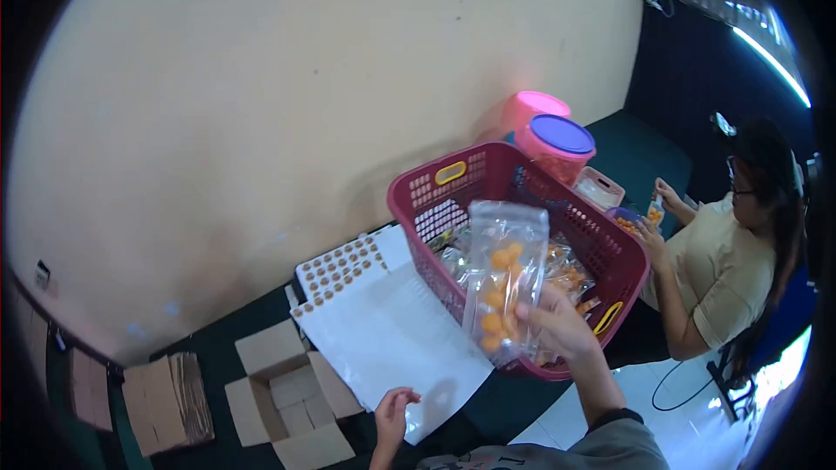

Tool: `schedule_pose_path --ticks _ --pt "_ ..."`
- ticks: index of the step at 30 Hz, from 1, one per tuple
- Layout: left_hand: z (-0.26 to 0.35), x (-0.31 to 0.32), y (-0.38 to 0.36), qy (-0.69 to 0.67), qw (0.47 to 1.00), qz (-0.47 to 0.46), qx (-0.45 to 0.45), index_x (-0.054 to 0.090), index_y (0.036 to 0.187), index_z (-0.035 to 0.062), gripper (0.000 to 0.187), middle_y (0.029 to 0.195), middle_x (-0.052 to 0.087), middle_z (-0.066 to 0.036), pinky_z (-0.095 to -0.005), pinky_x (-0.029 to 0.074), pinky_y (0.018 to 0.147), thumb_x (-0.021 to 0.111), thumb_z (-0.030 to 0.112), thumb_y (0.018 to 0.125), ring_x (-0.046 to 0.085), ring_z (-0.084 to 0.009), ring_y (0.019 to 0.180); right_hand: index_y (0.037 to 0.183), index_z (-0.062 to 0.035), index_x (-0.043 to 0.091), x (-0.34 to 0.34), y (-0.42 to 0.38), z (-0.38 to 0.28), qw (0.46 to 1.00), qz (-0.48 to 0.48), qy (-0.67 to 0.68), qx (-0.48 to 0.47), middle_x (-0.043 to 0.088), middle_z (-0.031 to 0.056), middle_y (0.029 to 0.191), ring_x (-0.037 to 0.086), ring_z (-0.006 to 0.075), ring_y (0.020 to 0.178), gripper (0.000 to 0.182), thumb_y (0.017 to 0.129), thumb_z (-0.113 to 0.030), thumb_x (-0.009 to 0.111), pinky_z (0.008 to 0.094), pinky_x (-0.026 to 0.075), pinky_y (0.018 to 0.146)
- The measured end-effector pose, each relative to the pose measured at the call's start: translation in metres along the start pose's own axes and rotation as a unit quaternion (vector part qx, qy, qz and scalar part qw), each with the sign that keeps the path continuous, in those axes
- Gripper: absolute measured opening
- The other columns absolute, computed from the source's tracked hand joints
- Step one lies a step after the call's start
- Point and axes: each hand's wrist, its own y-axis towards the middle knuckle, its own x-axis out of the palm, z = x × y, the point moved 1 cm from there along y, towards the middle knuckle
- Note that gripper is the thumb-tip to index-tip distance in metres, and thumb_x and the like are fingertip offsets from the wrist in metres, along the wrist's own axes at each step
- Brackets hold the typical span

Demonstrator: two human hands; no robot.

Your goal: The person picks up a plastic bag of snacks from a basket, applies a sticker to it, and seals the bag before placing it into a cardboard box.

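Observation:
My right hand (pixel 562 324) grips a clear plastic bag (pixel 505 283) holding several round orange pieces and lifts it over the maroon laundry basket (pixel 422 248). Inside the basket lie more filled clear bags (pixel 570 274), partly hidden by the held one. My left hand (pixel 394 418) hovers low near the front edge of a white sheet (pixel 383 322), its fingers loosely curled and apart, with nothing visible in them. A sheet of round brown stickers (pixel 340 271) lies at the far end of the white sheet.
An open cardboard box (pixel 292 396) stands left of my left hand, beside flattened cartons (pixel 165 400). Behind the basket are pink tubs, one with a purple lid (pixel 562 133). At right, a seated person (pixel 727 270) handles a small bag above a bowl (pixel 624 222).

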Motion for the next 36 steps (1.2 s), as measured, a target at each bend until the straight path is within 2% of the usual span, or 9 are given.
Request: schedule_pose_path --ticks 3,9,10,13,15,32,33,35,36 --pt "0.035 0.017 0.0 -0.157 0.985 -0.056 -0.049 0.045 0.109 -0.0046 0.055 0.092 0.056 -0.015 -0.0358 0.044 0.083 0.036 0.046 0.088 0.055 -0.0216 0.091 0.119 0.0014 0.04 0.028 -0.015 0.047 0.992 -0.043 0.097 0.066 0.052 0.0107 0.11 0.053 0.0183 0.097 0.036 0.086 -0.013 0.048 0.0295 0.045 0.081" --pt "0.072 -0.007 -0.002 -0.388 0.911 -0.027 -0.138 0.036 0.121 0.0029 0.072 0.12 0.043 -0.016 -0.0413 0.039 0.089 0.021 0.062 0.083 0.045 -0.0275 0.11 0.118 -0.0014 0.04 0.101 -0.026 0.172 0.747 -0.122 0.597 0.265 0.049 0.0096 0.109 0.049 0.0218 0.094 0.034 0.092 -0.023 0.038 0.0292 0.042 0.08" --pt "0.069 -0.018 -0.008 -0.349 0.921 -0.043 -0.164 0.033 0.124 0.003 0.074 0.124 0.039 -0.016 -0.0414 0.038 0.09 0.02 0.063 0.082 0.043 -0.0285 0.112 0.115 -0.0009 0.042 0.117 -0.031 0.164 0.89 0.017 0.359 0.28 0.05 0.0084 0.104 0.049 0.0165 0.093 0.032 0.09 -0.022 0.043 0.0262 0.041 0.079" --pt "0.074 -0.043 -0.019 -0.384 0.895 -0.133 -0.185 0.022 0.132 0.0029 0.067 0.13 0.036 -0.012 -0.0356 0.031 0.098 0.036 0.05 0.087 0.039 -0.0237 0.117 0.113 -0.001 0.044 0.116 -0.038 0.204 0.972 0.011 0.043 0.231 0.051 0.0065 0.103 0.049 0.0111 0.093 0.032 0.088 -0.02 0.05 0.024 0.04 0.079" --pt "0.077 -0.054 -0.026 -0.125 0.961 -0.089 -0.23 0.033 0.126 -0.0002 0.054 0.121 0.045 -0.009 -0.0285 0.036 0.092 0.046 0.036 0.087 0.046 -0.0169 0.109 0.113 -0.001 0.045 0.118 -0.038 0.222 0.977 0.016 0.03 0.209 0.053 0.0046 0.1 0.049 0.0089 0.092 0.033 0.086 -0.018 0.054 0.0228 0.04 0.079" --pt "0.062 -0.187 -0.054 -0.172 0.963 0.183 -0.101 0.054 0.102 0.0026 0.023 0.091 0.058 -0.004 -0.0236 0.047 0.069 0.054 0.016 0.084 0.057 -0.0115 0.081 0.118 -0.0051 0.04 0.159 0.058 0.304 0.987 -0.089 -0.078 0.109 0.056 0.005 0.1 0.053 0.0115 0.085 0.036 0.086 -0.019 0.052 0.0262 0.044 0.076" --pt "0.066 -0.198 -0.056 -0.173 0.962 0.186 -0.102 0.054 0.102 0.0026 0.023 0.091 0.058 -0.004 -0.0236 0.047 0.069 0.054 0.016 0.084 0.057 -0.0115 0.081 0.118 -0.0045 0.04 0.139 0.074 0.334 0.987 -0.017 -0.148 0.064 0.054 0.0078 0.104 0.052 0.0141 0.089 0.039 0.086 -0.023 0.052 0.0279 0.044 0.075" --pt "0.076 -0.218 -0.062 -0.189 0.954 0.22 -0.073 0.051 0.106 0.0031 0.025 0.092 0.058 -0.004 -0.0241 0.047 0.069 0.053 0.014 0.084 0.057 -0.0115 0.083 0.124 -0.0049 0.035 0.09 0.086 0.384 0.814 0.119 -0.562 -0.087 0.045 0.0204 0.118 0.044 0.0302 0.108 0.069 0.073 -0.04 0.064 0.0405 0.036 0.088" --pt "0.08 -0.226 -0.066 -0.193 0.948 0.243 -0.071 0.048 0.108 0.0036 0.027 0.094 0.057 -0.004 -0.0244 0.047 0.069 0.053 0.013 0.084 0.057 -0.0117 0.083 0.126 -0.0065 0.034 0.087 0.079 0.377 0.745 0.138 -0.649 0.064 0.036 0.0221 0.126 0.033 0.0358 0.117 0.077 0.068 -0.046 0.066 0.0484 0.031 0.091"
